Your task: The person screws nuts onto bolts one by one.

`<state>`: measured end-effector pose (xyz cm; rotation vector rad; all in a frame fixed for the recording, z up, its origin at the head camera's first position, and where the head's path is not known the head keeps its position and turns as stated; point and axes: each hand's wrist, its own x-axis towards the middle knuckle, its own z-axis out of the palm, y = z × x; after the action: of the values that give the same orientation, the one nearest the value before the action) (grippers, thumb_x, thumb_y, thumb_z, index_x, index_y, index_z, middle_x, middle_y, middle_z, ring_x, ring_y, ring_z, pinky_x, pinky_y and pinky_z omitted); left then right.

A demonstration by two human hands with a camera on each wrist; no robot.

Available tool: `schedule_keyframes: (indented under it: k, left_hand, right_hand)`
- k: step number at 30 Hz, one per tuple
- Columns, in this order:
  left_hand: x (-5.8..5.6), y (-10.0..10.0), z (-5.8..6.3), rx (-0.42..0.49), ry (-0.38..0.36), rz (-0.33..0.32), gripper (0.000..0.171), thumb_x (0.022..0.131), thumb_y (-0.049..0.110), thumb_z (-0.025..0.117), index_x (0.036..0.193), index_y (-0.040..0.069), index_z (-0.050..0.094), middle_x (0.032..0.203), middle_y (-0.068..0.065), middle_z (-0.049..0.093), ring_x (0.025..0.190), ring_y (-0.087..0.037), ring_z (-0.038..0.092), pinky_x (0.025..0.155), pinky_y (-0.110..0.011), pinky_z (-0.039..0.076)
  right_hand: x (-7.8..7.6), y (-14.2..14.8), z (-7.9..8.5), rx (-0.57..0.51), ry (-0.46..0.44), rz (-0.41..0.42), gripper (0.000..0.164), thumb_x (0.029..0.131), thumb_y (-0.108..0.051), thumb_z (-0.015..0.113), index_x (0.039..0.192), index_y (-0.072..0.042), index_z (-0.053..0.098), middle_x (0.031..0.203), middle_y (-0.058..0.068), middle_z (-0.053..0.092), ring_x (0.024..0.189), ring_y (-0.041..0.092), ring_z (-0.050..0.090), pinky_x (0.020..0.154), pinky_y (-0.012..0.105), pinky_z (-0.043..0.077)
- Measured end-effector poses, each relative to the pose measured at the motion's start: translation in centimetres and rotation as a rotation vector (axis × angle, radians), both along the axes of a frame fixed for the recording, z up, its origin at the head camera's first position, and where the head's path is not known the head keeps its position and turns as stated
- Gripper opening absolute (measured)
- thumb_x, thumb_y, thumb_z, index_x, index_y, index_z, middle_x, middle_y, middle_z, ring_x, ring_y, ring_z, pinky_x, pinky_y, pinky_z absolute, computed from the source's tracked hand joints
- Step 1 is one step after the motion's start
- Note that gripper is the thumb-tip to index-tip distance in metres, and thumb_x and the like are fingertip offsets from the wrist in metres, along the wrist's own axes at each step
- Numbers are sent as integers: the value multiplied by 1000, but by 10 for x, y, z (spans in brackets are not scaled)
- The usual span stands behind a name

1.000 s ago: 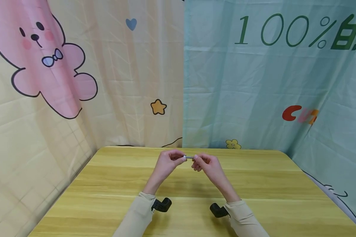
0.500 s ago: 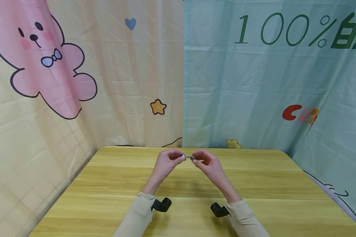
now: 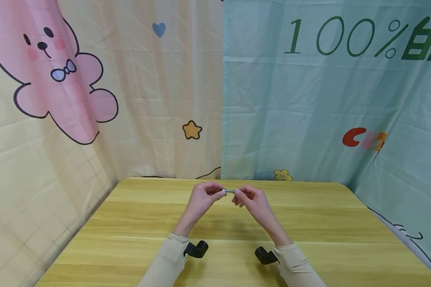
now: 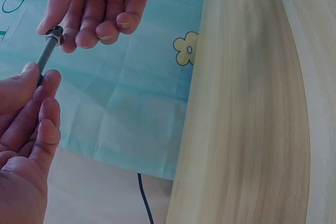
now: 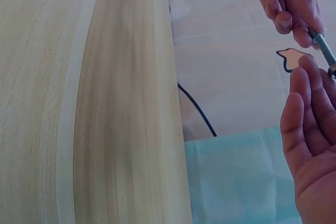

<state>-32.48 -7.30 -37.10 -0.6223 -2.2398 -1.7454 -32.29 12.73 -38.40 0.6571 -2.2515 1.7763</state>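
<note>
Between my two hands a grey metal bolt (image 4: 46,56) lies roughly sideways above the table in the head view. My left hand (image 3: 201,198) pinches one end of it between thumb and forefinger; that end is mostly hidden by the fingertips. At the other end sits a nut (image 4: 54,36), seen in the left wrist view against the fingertips of my right hand (image 3: 253,201). The right thumb and forefinger pinch there, while the other right fingers curl loosely below. In the right wrist view the bolt and nut appear at the right edge, partly cut off.
Under the hands stretches a wooden table (image 3: 129,239). Behind it hang a cream curtain (image 3: 140,99) and a blue-green curtain (image 3: 291,99) with printed figures. Each sleeve carries a black wrist camera, left camera (image 3: 196,249) and right camera (image 3: 265,255).
Half a second ago the right thumb and forefinger were spread around the nut end; now they have come together on it, as a second ago. The left hand has stayed nearly still.
</note>
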Motion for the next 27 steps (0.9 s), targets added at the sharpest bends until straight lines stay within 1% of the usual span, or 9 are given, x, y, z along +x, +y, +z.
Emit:
schedule_keyframes:
  k: [3,5,8,10,13,17,22,24,27]
  left_hand:
    - [0,0,0,4,-2,-4,9,88,3,73,97,3,74,88,-5,73,81,-18,69,72,-31,54]
    - [0,0,1,8,-4,-6,9,88,2,72,98,2,74,88,-5,73,82,-19,69,73,-30,55]
    - [0,0,1,17,-10,-7,10,89,3,72,98,1,74,89,-6,73,84,-25,69,73,-30,55]
    - [0,-1,1,23,-12,-5,11,89,5,73,98,1,74,88,-6,73,85,-27,70,74,-29,55]
    - [-1,-2,0,29,-3,-2,10,88,5,74,97,1,74,88,-7,73,84,-27,70,73,-29,54]
    - [-2,-2,-1,34,6,-4,10,88,5,74,97,0,74,88,-9,73,83,-26,69,73,-29,54]
    - [-3,-1,-1,24,-4,-1,11,88,5,73,98,0,74,89,-7,73,83,-23,69,73,-29,55]
    - [-3,-1,-1,17,-12,2,11,88,5,73,99,0,74,89,-6,73,82,-19,69,74,-30,55]
    - [-3,-1,-1,11,-10,1,13,88,6,73,99,-1,73,89,-5,73,82,-18,68,74,-30,55]
  right_hand:
    - [0,-1,1,-2,-27,-15,25,100,-25,60,97,-2,70,85,11,70,77,26,66,69,32,55]
    - [0,-1,1,-11,-43,-24,27,101,-25,59,103,0,69,89,12,70,81,28,65,71,32,55]
    - [1,0,3,-21,-44,-22,25,100,-21,60,114,-1,67,104,14,69,94,30,64,76,33,54]
    - [3,0,6,-20,-22,-2,26,99,-15,61,121,-1,64,113,16,66,103,31,61,80,33,54]
    - [12,0,16,-3,22,43,26,97,-6,63,122,0,62,120,19,62,109,32,59,83,32,53]
    - [22,-2,26,19,63,65,23,94,0,63,117,2,62,114,20,62,104,32,60,82,29,52]
    - [10,0,12,-12,50,69,21,95,-2,64,115,2,63,106,19,66,98,34,63,80,30,53]
    - [3,1,5,-26,24,63,21,96,-6,64,115,1,64,102,17,68,95,35,64,79,33,54]
    - [0,2,3,-20,1,43,20,97,-15,64,110,0,66,93,15,70,87,33,66,76,38,55]
